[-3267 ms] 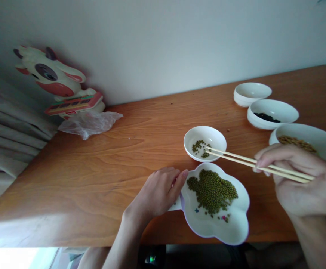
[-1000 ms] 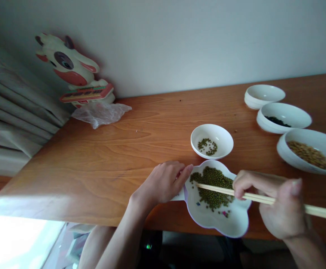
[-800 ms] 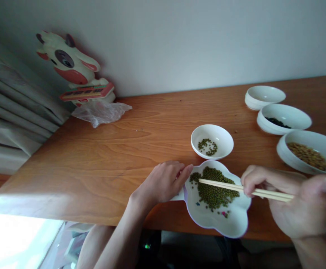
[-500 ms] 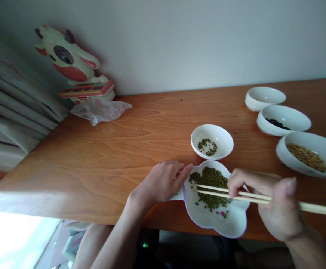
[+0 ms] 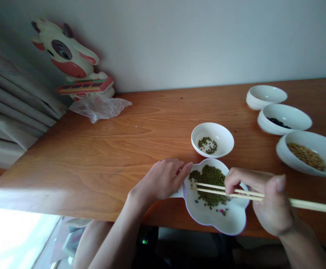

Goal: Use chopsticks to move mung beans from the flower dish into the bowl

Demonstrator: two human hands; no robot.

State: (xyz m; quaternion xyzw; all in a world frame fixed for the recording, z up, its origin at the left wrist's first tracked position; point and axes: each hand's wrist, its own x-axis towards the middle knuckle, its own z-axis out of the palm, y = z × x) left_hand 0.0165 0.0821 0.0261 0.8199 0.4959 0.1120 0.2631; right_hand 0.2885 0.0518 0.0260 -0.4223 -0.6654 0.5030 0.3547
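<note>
My left hand (image 5: pixel 167 178) grips the left end of a white cloud-shaped dish (image 5: pixel 208 219) with a purple rim, its thumb on the edge. Green mung beans (image 5: pixel 212 177) cover much of the dish's bottom. In my right hand (image 5: pixel 269 201) is a pair of wooden chopsticks (image 5: pixel 314 206), held across the dish from the right. Their tips are close together among the beans at the dish's left side; whether a bean is between them I cannot tell. Just behind the dish stands a white bowl (image 5: pixel 225 139) holding some mung beans.
At the right, white bowls hold tan beans (image 5: pixel 305 156) and dark beans (image 5: pixel 277 122); behind them is another white bowl (image 5: pixel 266 95). A toy cow with a keyboard (image 5: pixel 73 63) and a crumpled plastic bag (image 5: pixel 100 109) are at the back left. The table's front edge lies close below the dish.
My right hand and the chopsticks have shifted slightly to the left, the tips staying at the dish's left side. My left hand keeps its place on the dish.
</note>
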